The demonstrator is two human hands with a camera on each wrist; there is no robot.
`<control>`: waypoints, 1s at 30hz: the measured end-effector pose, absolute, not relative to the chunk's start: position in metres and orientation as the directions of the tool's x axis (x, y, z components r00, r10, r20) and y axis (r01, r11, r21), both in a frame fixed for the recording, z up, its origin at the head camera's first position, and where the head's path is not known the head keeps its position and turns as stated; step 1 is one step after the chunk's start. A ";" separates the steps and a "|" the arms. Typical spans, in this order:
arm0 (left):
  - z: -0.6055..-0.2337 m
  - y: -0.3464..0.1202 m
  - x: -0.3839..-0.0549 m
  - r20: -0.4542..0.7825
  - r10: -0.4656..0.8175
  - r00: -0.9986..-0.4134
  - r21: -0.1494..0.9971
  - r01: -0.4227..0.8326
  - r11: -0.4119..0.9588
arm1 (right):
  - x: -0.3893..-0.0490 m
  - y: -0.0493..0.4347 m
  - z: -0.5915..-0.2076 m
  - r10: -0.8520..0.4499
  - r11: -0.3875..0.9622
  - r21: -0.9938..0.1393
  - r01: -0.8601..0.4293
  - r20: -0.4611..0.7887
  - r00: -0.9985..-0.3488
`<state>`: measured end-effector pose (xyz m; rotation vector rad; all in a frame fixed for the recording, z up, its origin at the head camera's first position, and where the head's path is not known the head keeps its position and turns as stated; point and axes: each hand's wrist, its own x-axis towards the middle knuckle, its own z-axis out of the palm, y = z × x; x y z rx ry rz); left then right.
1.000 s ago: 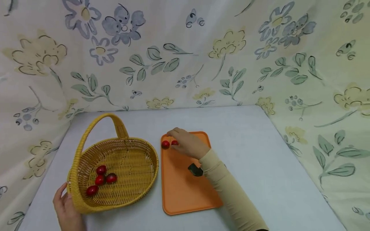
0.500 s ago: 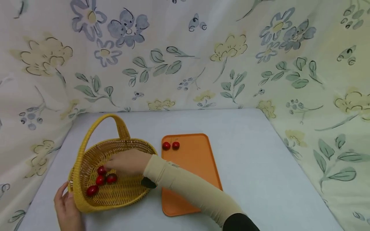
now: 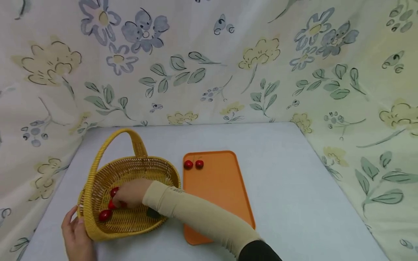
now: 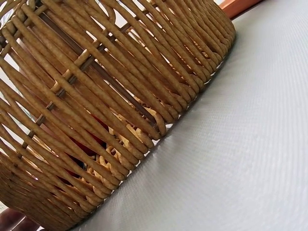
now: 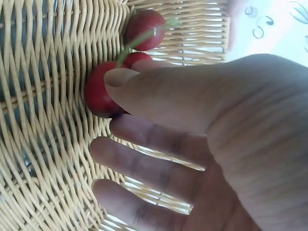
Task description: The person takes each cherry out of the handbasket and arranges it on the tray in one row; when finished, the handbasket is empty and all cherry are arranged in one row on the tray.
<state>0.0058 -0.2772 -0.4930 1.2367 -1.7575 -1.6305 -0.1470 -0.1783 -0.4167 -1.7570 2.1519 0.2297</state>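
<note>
My right hand (image 3: 132,193) is inside the yellow wicker basket (image 3: 163,168). In the right wrist view, its thumb presses a red cherry (image 5: 98,91) with a green stem, and the index finger is mostly hidden behind it; the other fingers spread below. Another cherry (image 5: 146,30) lies beside it, and a further one (image 5: 137,58) is partly covered by the thumb. In the head view, one cherry (image 3: 105,215) lies near the basket's left side and one (image 3: 114,191) by the fingertips. My left hand (image 3: 77,233) holds the basket's left side.
An orange tray (image 3: 212,181) lies right of the basket, with two cherries (image 3: 193,164) in its far left corner. The basket's tall handle (image 3: 98,159) arches over its left part. My right sleeve (image 3: 202,214) crosses the tray. White cloth (image 3: 294,188) covers the table.
My right hand has moved left from the tray's far corner into the basket, then lower onto the cherries there. The left hand stays at the basket's side.
</note>
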 end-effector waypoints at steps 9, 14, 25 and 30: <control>-0.491 -0.276 0.004 -0.253 -0.833 -0.493 0.945 -0.312 -0.103 | -0.142 -0.182 -0.420 -0.906 0.240 -0.059 -0.969 -0.372 -0.201; -0.491 -0.276 0.004 -0.246 -0.842 -0.480 0.940 -0.328 -0.088 | -0.147 -0.174 -0.412 -0.916 0.228 -0.117 -0.966 -0.363 -0.173; -0.498 -0.279 0.003 -0.195 -0.851 -0.487 0.957 -0.284 -0.056 | -0.169 -0.101 -0.356 -0.939 0.323 -0.128 -0.938 -0.166 -0.301; -0.498 -0.279 0.002 -0.250 -0.849 -0.466 0.948 -0.295 -0.118 | -0.181 -0.050 -0.344 -0.932 0.356 -0.297 -0.886 -0.043 -0.360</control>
